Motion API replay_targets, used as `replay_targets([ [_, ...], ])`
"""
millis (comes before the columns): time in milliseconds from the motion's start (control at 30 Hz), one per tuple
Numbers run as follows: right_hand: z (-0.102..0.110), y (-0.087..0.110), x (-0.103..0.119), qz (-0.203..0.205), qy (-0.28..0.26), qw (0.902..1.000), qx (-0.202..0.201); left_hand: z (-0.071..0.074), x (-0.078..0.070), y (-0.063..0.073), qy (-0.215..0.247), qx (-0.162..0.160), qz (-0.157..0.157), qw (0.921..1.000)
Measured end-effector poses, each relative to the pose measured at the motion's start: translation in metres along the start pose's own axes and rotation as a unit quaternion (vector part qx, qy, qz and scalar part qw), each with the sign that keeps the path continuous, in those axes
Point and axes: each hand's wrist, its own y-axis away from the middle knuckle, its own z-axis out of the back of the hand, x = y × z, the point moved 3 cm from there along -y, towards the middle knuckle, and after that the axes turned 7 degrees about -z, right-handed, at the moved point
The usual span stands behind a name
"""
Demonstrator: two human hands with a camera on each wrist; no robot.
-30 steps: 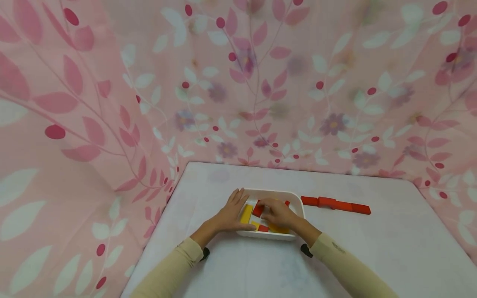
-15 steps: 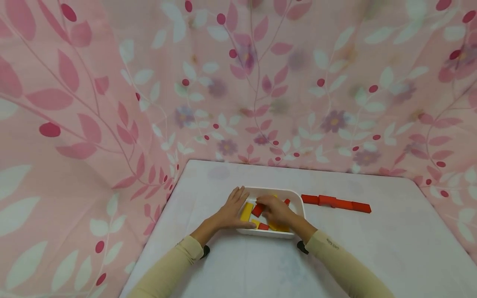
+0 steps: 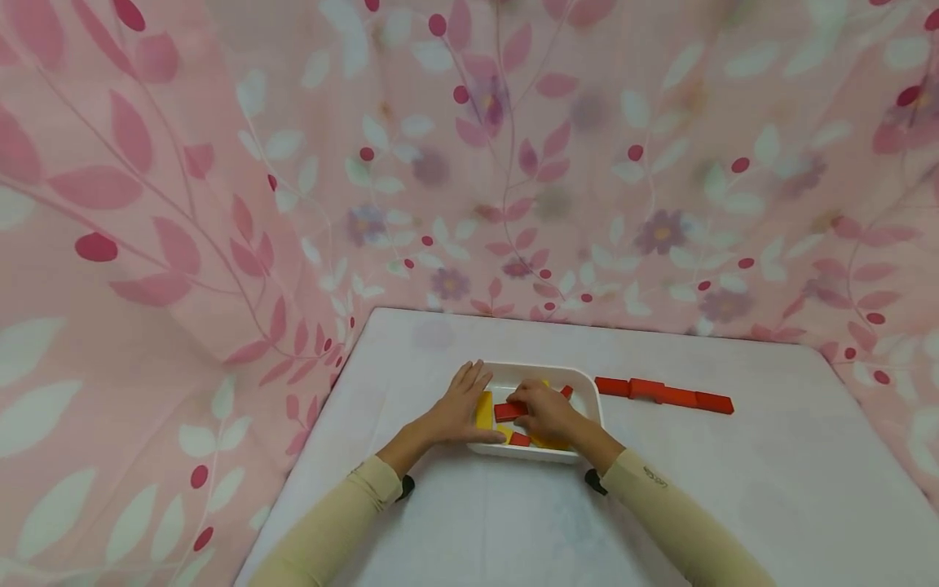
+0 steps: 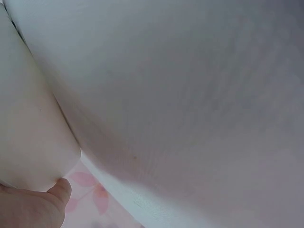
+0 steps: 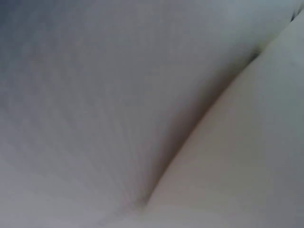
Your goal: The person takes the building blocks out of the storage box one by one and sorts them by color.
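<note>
White cloth-covered table, cloth strip between far edge and white round-cornered tray. Row of red blocks just off its right rim. My left hand, spread, at left rim; right hand pinches red oblong block inside, yellow oblong block close left.

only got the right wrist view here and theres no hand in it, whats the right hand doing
Observer: In the head view, the right hand pinches one end of a red block within the white tray.
Operator: and the other hand
Observer: The left hand is at the left end of the tray.
Operator: anything outside it
Observer: Yes, a row of red blocks on the table, to the right.
</note>
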Motion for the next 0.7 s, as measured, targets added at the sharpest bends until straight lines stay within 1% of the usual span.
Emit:
replay_targets([
  [100, 0.0, 0.002, -0.001, 0.006, -0.015, 0.9999, 0.003, -0.002, -0.001, 0.001, 0.009, 0.001, -0.001, 1.0],
  [200, 0.001, 0.005, -0.003, 0.009, -0.024, 0.9997, 0.003, -0.005, -0.002, 0.002, 0.005, 0.003, -0.007, 1.0],
  [300, 0.005, 0.006, -0.004, 0.006, -0.035, 0.9992, -0.016, -0.005, -0.003, 0.001, -0.001, -0.003, -0.011, 0.9999],
  [500, 0.014, 0.005, -0.005, -0.009, -0.071, 0.9964, -0.045, 0.001, -0.003, -0.002, -0.002, -0.002, -0.006, 1.0],
  [700, 0.023, 0.006, 0.003, 0.007, -0.088, 0.9941, -0.062, 0.003, 0.001, -0.002, 0.009, 0.001, 0.001, 1.0],
])
